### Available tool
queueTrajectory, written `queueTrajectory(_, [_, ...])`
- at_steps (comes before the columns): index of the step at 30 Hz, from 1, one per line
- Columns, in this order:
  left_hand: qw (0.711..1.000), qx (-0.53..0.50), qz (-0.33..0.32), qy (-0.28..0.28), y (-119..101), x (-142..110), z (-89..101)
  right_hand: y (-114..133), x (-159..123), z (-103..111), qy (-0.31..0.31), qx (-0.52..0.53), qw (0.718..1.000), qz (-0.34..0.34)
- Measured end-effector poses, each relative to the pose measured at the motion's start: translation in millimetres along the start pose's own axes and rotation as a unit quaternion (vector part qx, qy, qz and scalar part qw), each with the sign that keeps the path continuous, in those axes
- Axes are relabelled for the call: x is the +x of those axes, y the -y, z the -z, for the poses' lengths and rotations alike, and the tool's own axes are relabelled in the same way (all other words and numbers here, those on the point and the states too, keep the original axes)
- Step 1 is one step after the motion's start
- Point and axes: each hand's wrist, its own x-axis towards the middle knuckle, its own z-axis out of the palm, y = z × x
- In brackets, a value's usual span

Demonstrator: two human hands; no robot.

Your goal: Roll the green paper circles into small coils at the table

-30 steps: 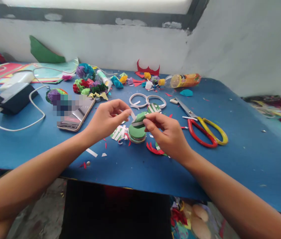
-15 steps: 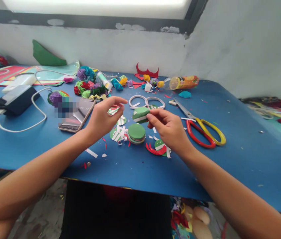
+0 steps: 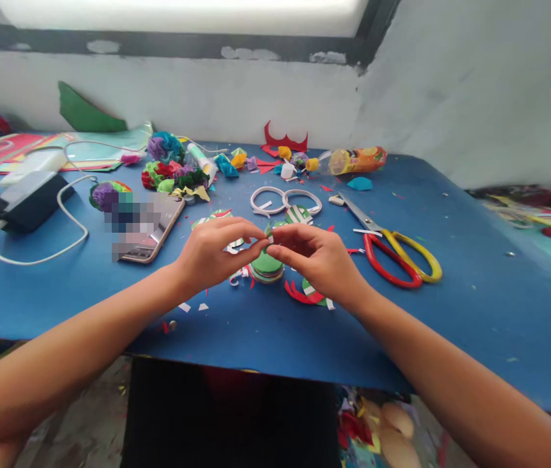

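Observation:
Both my hands meet above the middle of the table, pinching a small green paper circle (image 3: 269, 230) that is mostly hidden by the fingers. My left hand (image 3: 224, 252) grips its left side, fingers closed. From the other side my right hand (image 3: 312, 257) pinches it between thumb and fingertips. Just below sits a stack of round paper discs (image 3: 266, 266), green on top. Another striped green disc (image 3: 299, 214) lies behind, and a green disc with red scraps (image 3: 312, 291) lies to the right. Two white rings (image 3: 302, 192) rest side by side further back.
Scissors with red and yellow handles (image 3: 399, 257) lie at right. A bottle with an orange label (image 3: 353, 160) lies on its side at the back. On the left are a phone (image 3: 156, 244), a dark box with a white cable (image 3: 25, 200) and crepe paper flowers (image 3: 166, 148).
My left hand has moved right and closed on the paper circle. My right hand has drawn slightly left and down, turning the circle nearly edge-on.

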Motion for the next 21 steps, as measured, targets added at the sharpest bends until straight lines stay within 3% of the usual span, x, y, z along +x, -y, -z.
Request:
queueTrajectory(9, [1.0, 0.005, 0.024, 0.0, -2.5, -0.2, 1.0, 0.4, -1.4, -1.6, -0.008, -0.069, 0.996, 0.061])
queueTrajectory(14, [1.0, 0.01, 0.009, 0.008, -2.3, -0.6, 0.0, 0.1, -2.3, 0.4, -0.009, -0.208, 0.966, 0.155])
queueTrajectory(21, [0.999, -0.009, 0.013, 0.03, -2.2, -1.7, -1.1, -4.4, -2.7, 2.6, 0.014, -0.261, 0.948, 0.18])
